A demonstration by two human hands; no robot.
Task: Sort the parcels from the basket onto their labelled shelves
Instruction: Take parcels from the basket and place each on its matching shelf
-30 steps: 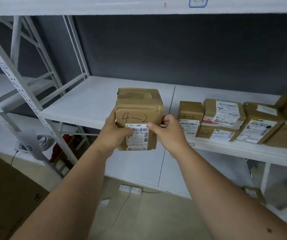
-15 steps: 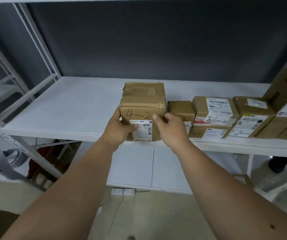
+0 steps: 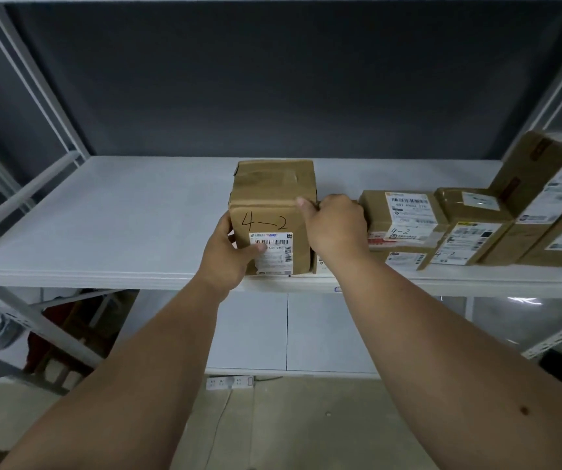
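A brown cardboard parcel [image 3: 272,195] marked "4-2", with a white barcode label on its front, stands on the white shelf [image 3: 120,212] near the front edge. My left hand [image 3: 230,254] grips its lower left corner, thumb across the label. My right hand [image 3: 335,225] holds its right side, thumb hooked over the top right edge. Directly to the right sit other brown parcels [image 3: 405,218], some also marked "4-2".
More parcels [image 3: 550,198] lean and stack at the shelf's right end. White uprights [image 3: 32,83] frame the bay against a dark back wall. A power strip [image 3: 228,382] and cable lie on the floor below. The shelf's left half is bare.
The parcel went from held in the air to standing on the shelf beside the other parcels. My right hand shifted up to its top right edge. The view moved closer.
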